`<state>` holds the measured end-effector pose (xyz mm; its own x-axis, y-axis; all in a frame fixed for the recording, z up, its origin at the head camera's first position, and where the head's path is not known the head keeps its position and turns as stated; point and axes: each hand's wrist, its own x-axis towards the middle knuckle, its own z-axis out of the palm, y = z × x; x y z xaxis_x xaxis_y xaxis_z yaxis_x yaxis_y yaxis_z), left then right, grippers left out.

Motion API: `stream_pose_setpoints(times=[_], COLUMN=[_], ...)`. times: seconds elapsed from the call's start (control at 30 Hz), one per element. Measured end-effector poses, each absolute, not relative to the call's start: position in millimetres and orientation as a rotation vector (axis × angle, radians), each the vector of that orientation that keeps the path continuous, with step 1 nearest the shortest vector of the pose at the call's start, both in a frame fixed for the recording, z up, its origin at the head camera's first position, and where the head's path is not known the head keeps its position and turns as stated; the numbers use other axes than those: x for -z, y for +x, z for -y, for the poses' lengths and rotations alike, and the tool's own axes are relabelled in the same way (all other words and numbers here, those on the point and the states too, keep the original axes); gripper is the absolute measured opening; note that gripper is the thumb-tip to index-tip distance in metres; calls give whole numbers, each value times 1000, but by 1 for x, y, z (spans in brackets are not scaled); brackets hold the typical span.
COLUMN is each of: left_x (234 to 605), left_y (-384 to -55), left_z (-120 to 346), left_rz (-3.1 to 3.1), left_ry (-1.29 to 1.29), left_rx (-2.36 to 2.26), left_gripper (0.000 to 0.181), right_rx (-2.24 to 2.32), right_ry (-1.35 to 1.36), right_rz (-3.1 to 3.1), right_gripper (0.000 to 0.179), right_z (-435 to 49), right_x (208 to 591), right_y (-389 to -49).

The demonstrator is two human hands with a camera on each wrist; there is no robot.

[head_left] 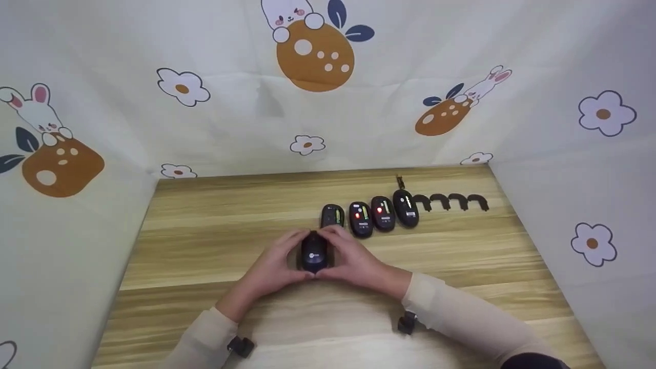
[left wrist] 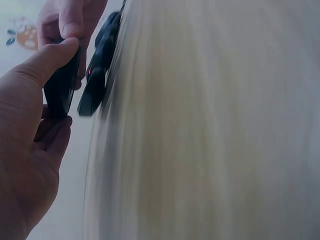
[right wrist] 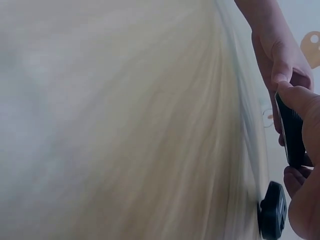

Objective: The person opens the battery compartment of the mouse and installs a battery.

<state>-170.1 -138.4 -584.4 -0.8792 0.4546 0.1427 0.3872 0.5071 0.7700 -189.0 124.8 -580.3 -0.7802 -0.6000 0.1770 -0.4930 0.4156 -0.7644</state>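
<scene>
A black computer mouse, logo side up, is held between both hands near the middle of the table. My left hand grips it from the left and my right hand from the right, thumbs meeting at its near end and fingers at its far end. In the left wrist view the mouse is seen edge-on, pinched by the left thumb and fingers. The right wrist view shows the mouse with the right thumb over one end. Just behind the right hand lies an upturned mouse, its near end partly covered.
More upturned black mice lie in a row to the right, undersides showing batteries; two glow red. A short dark piece touches the far end of the rightmost mouse. Several curved black pieces lie further right. Patterned cloth encloses the wooden table.
</scene>
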Motion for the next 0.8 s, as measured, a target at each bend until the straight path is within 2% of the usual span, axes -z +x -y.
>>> stream_pose_setpoints(times=[0.5,0.8], left_x=[568,560], left_y=[-164,-157], left_z=[99,91], left_rz=[-2639,-2641], left_ry=[890,905], left_rx=[-1313,-1329], left_gripper=[99,97], right_rx=[1283,1303], right_ry=[-1015,-1205], right_rz=[-2556,-2554], right_gripper=[101,91], right_z=[-171,-185], right_x=[567,566], right_y=[-178,-175])
